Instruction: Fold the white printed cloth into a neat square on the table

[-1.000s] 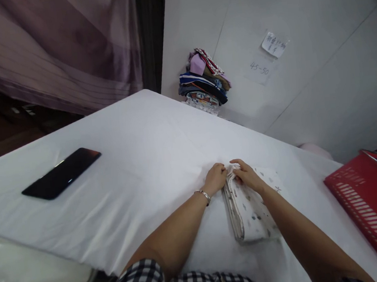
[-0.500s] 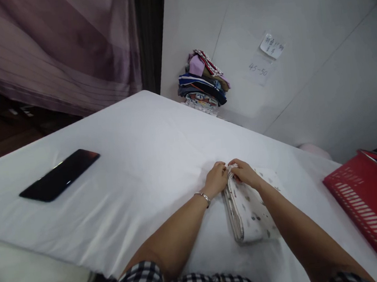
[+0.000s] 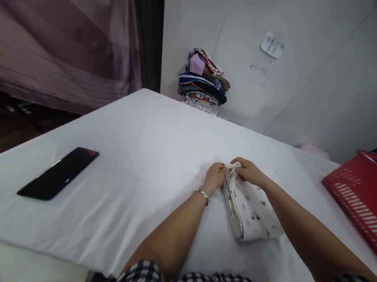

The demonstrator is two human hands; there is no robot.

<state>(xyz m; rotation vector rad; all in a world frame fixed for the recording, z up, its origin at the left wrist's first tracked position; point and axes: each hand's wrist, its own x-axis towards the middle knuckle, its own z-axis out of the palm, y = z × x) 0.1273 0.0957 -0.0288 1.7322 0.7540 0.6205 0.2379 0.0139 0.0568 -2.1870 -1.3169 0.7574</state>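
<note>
A folded white cloth [image 3: 255, 214] with small grey and brown prints lies on the white-covered table, its layered edge facing left. At the far left corner of the cloth, my left hand [image 3: 216, 175] is closed, its fingertips pinching the layers. Just to the right, my right hand [image 3: 248, 170] grips the upper layers along the far edge, thumb below and fingers over the fabric. A silver bracelet [image 3: 203, 196] circles my left wrist. My right forearm covers part of the cloth's right side.
A black phone [image 3: 59, 174] lies on the table [image 3: 134, 133] at left. A red plastic basket [image 3: 366, 203] stands at right. Stacked folded clothes [image 3: 202, 81] rest by the wall beyond the far edge. Clear plastic [image 3: 28, 279] lies at the lower left.
My right hand has shifted slightly right, drawing the upper layers a little away from my left hand. The gap between the layers at the far corner looks wider.
</note>
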